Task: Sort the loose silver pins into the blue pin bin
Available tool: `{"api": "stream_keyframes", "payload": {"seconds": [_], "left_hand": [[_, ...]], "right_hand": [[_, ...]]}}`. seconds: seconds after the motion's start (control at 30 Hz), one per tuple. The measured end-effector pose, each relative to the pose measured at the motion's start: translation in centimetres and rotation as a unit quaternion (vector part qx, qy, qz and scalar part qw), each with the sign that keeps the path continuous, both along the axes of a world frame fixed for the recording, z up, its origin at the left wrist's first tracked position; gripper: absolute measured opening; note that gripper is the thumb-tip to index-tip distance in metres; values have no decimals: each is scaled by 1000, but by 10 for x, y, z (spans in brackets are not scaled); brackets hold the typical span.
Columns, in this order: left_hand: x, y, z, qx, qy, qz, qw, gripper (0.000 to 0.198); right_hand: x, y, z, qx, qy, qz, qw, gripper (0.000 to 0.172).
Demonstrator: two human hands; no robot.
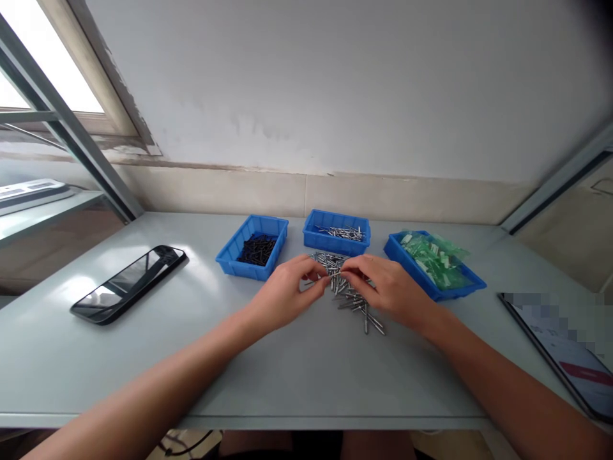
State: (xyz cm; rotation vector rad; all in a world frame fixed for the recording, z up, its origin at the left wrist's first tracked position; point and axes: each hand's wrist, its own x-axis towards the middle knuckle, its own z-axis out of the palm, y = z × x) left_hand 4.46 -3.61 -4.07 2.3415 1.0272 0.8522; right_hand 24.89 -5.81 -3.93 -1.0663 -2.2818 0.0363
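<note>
A loose pile of silver screws [352, 300] lies on the grey table [297, 377] just in front of the trays. My left hand [286, 295] and my right hand [390, 284] meet over the pile, fingertips pinched together at about the same spot. Each pinch seems to close on a screw, though the piece between the fingers is too small to make out clearly. Behind the pile stand three blue trays: the left tray [253, 246] holds black screws, the middle tray [336, 231] holds silver screws, the right tray [433, 265] holds green plastic bags.
A black phone [129, 283] lies face up on the table's left part. A tablet or screen [569, 354] lies at the right edge. A wall rises right behind the trays, and slanted metal frame bars stand at both sides.
</note>
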Motion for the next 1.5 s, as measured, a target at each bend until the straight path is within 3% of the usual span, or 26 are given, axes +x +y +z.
{"api": "stream_keyframes", "payload": {"seconds": [0.13,0.3,0.47,0.57,0.77,0.9,1.1,1.3,1.5], "left_hand": [[1,0,5,-32,-76,4,997,13],[1,0,4,-38,-92,-6,995,13],[1,-1,3,-39,-112,2,993,13],[1,-1,3,-50,-105,-17,993,13],[2,-2,2,-48,-47,-40,997,13],[2,-3,3,-53,-15,-63,997,10],[1,-1,1,-56,-25,-38,997,11],[1,-3,0,-69,-16,-63,995,8],[1,-2,1,-63,-27,-46,997,12]], "right_hand": [[-2,-2,2,-29,20,-34,999,13],[-2,-3,2,-42,40,-41,997,12],[-5,-3,-2,-18,4,16,1000,11],[-7,-3,-6,3,-18,52,998,13],[-3,-3,-5,21,26,25,999,20],[-1,0,-2,32,-23,68,997,25],[-1,0,-2,60,-16,60,996,21],[-3,-3,0,63,-37,112,991,27],[0,1,-2,84,-27,78,993,20]]}}
